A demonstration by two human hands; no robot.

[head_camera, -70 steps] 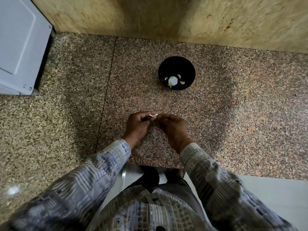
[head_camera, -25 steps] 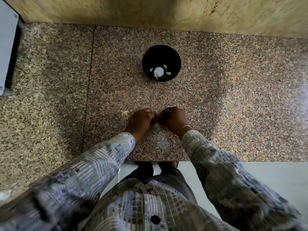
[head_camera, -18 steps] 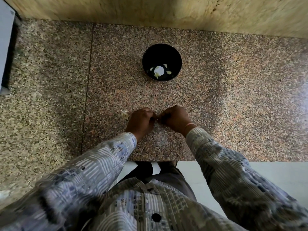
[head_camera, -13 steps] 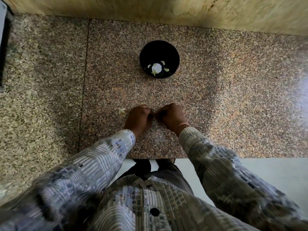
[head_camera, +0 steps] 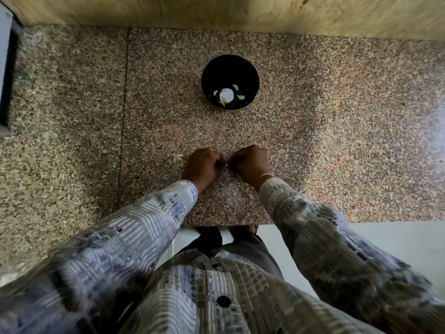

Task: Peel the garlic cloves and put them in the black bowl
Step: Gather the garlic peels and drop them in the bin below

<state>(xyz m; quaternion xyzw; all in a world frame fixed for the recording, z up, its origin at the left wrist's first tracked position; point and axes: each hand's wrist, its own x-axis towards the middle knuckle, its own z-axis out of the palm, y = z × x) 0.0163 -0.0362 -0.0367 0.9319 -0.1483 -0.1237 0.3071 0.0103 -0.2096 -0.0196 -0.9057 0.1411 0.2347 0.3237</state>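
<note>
The black bowl (head_camera: 210, 75) stands on the granite counter (head_camera: 337, 141), straight ahead of my hands. Inside it lie a few pale peeled garlic cloves (head_camera: 241, 97) around a round white spot. My left hand (head_camera: 203, 166) and my right hand (head_camera: 250, 162) rest on the counter near its front edge, fingertips pinched together. They close on a garlic clove that the fingers almost wholly hide. A scrap of pale garlic skin (head_camera: 178, 159) lies on the counter, touching the left side of my left hand.
A white appliance (head_camera: 3, 68) stands at the far left edge. A stone wall (head_camera: 216, 10) runs behind the bowl. The counter's front edge (head_camera: 240, 224) is just below my wrists, with pale floor beyond.
My hands stayed pinched together on the counter. The clove seen between my fingers 2.8 s ago is now hidden. A skin scrap now lies left of my left hand. The camera shifted.
</note>
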